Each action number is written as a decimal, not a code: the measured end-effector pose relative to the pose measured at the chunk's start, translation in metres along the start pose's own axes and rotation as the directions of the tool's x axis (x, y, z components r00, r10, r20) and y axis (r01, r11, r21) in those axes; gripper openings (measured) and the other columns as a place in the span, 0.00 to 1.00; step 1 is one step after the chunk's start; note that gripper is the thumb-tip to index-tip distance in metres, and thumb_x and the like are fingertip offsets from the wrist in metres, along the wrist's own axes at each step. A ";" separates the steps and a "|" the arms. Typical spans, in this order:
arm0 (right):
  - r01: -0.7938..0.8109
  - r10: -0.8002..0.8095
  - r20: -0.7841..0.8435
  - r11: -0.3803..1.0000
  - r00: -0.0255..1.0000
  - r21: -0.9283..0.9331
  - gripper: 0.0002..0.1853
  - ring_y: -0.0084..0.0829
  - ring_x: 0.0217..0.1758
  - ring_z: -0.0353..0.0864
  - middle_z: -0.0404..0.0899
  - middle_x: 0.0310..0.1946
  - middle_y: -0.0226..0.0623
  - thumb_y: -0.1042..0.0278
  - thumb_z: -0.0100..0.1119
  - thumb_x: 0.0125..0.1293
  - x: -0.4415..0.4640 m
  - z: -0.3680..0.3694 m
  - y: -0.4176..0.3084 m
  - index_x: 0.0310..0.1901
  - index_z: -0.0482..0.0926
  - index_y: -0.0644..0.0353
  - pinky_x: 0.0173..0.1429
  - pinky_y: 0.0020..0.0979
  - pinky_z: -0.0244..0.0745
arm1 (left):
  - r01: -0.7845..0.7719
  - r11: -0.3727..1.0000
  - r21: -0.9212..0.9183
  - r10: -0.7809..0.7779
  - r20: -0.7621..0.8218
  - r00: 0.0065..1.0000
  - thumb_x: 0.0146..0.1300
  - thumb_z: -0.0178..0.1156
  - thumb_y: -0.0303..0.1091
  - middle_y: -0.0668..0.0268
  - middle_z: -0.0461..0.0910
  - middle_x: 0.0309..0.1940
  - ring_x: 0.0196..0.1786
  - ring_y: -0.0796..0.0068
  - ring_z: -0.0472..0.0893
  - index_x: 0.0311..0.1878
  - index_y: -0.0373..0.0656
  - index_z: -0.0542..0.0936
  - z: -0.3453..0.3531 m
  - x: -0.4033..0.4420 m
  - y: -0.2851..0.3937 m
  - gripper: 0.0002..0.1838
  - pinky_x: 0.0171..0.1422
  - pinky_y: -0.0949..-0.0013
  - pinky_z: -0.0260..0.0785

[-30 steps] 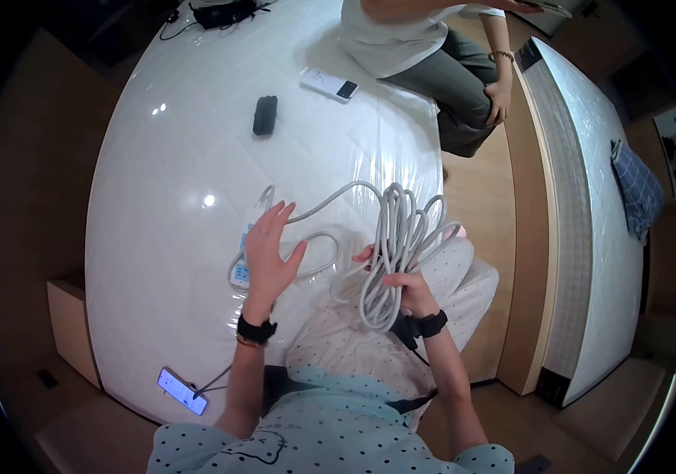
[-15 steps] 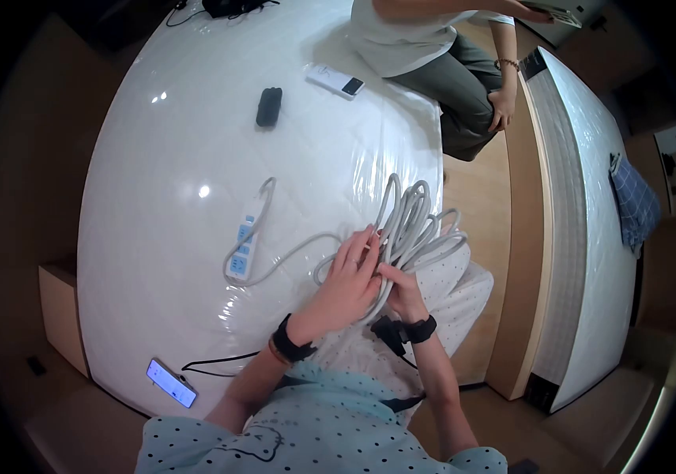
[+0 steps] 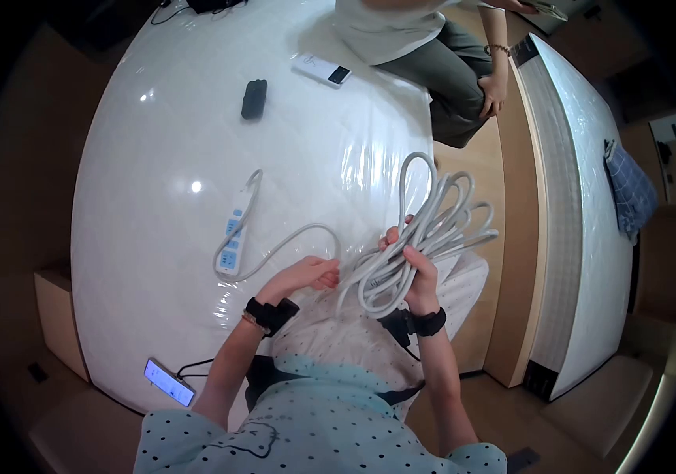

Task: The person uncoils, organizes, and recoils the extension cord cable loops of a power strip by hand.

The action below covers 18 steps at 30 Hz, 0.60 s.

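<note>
My right hand (image 3: 419,272) is closed around a bundle of looped grey cable (image 3: 433,225) above my lap. Left of the bundle, my left hand (image 3: 318,274) has its fingers curled together on the strand of the same cable that leads off to the left. That strand curves across the plastic-covered mattress to a white power strip (image 3: 229,249) with blue sockets. Part of the cable lies over the strip. Black straps with small devices are on both my wrists.
The mattress (image 3: 148,261) carries a lit phone (image 3: 169,382), a black case (image 3: 254,99) and a white box (image 3: 320,69). A person (image 3: 456,71) sits at its far right edge. Another wrapped mattress (image 3: 571,197) with a blue checked cloth (image 3: 630,189) stands at right.
My left hand has moved left, away from the bundle, and now grips the strand. My right hand holds the loops, which have shifted a little right. The view has shifted slightly.
</note>
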State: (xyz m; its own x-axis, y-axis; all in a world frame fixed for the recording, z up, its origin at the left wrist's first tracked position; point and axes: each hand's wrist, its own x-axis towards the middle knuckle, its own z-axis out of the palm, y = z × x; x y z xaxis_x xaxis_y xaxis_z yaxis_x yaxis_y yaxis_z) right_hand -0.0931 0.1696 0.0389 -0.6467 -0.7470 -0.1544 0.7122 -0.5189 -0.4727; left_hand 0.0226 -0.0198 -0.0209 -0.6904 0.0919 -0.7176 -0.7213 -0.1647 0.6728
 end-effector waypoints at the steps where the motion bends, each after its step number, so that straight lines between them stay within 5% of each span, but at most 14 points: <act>1: 0.004 -0.003 0.025 1.000 1.000 -0.025 0.26 0.35 0.49 0.70 0.69 0.42 0.40 0.74 0.57 0.57 -0.001 0.003 -0.002 0.57 0.60 0.53 0.57 0.35 0.68 | 0.047 0.985 -0.164 -0.032 0.097 0.995 0.65 0.55 0.38 0.68 0.79 0.36 0.36 0.81 0.77 0.48 0.35 0.78 0.005 0.002 0.002 0.16 0.43 0.77 0.69; 4: -0.035 0.034 0.061 0.999 0.998 0.008 0.29 0.36 0.49 0.71 0.70 0.42 0.41 0.74 0.58 0.55 -0.007 0.011 -0.008 0.58 0.60 0.53 0.56 0.36 0.69 | -0.072 0.981 -0.182 0.084 0.063 0.994 0.63 0.56 0.38 0.69 0.79 0.37 0.35 0.83 0.77 0.52 0.34 0.77 0.005 0.001 0.010 0.19 0.44 0.80 0.69; 9: -0.125 0.135 0.006 0.932 0.991 -0.341 0.34 0.35 0.46 0.76 0.76 0.39 0.43 0.74 0.61 0.52 -0.003 0.004 -0.025 0.62 0.60 0.61 0.53 0.34 0.71 | -0.459 0.884 -0.093 0.409 -0.323 0.853 0.61 0.58 0.30 0.71 0.80 0.32 0.36 0.82 0.78 0.53 0.36 0.77 -0.010 -0.014 0.030 0.16 0.43 0.78 0.69; 12: -0.226 0.212 -0.093 0.790 0.973 -0.570 0.34 0.30 0.44 0.79 0.79 0.39 0.40 0.74 0.65 0.49 0.001 0.002 -0.022 0.60 0.66 0.67 0.52 0.30 0.72 | -0.536 0.844 0.031 0.511 -0.352 0.784 0.62 0.56 0.29 0.68 0.81 0.31 0.37 0.80 0.78 0.53 0.35 0.77 -0.004 -0.014 0.035 0.16 0.43 0.77 0.69; 15: -0.301 0.291 -0.133 0.671 0.947 -0.678 0.30 0.27 0.47 0.77 0.78 0.46 0.38 0.76 0.69 0.46 0.007 0.004 -0.005 0.55 0.72 0.66 0.53 0.27 0.71 | -0.474 0.801 0.366 0.582 -0.288 0.761 0.60 0.53 0.25 0.59 0.81 0.32 0.35 0.72 0.79 0.53 0.35 0.76 0.018 -0.014 0.039 0.17 0.41 0.72 0.70; 18: -0.214 0.196 -0.116 0.606 0.974 -0.766 0.33 0.27 0.50 0.76 0.78 0.47 0.36 0.76 0.71 0.44 0.013 -0.010 0.022 0.56 0.71 0.64 0.55 0.28 0.70 | -0.447 0.714 0.539 0.649 -0.270 0.712 0.56 0.51 0.23 0.52 0.80 0.34 0.34 0.64 0.79 0.50 0.34 0.76 0.034 -0.024 0.055 0.17 0.41 0.67 0.70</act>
State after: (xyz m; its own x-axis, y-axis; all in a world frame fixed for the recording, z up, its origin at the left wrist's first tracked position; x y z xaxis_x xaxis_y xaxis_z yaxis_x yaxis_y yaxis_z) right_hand -0.0886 0.1529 0.0177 -0.5216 -0.7807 -0.3441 0.3606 0.1638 -0.9182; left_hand -0.0023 0.0021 0.0400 -0.9438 -0.3068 -0.1229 -0.2373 0.3702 0.8981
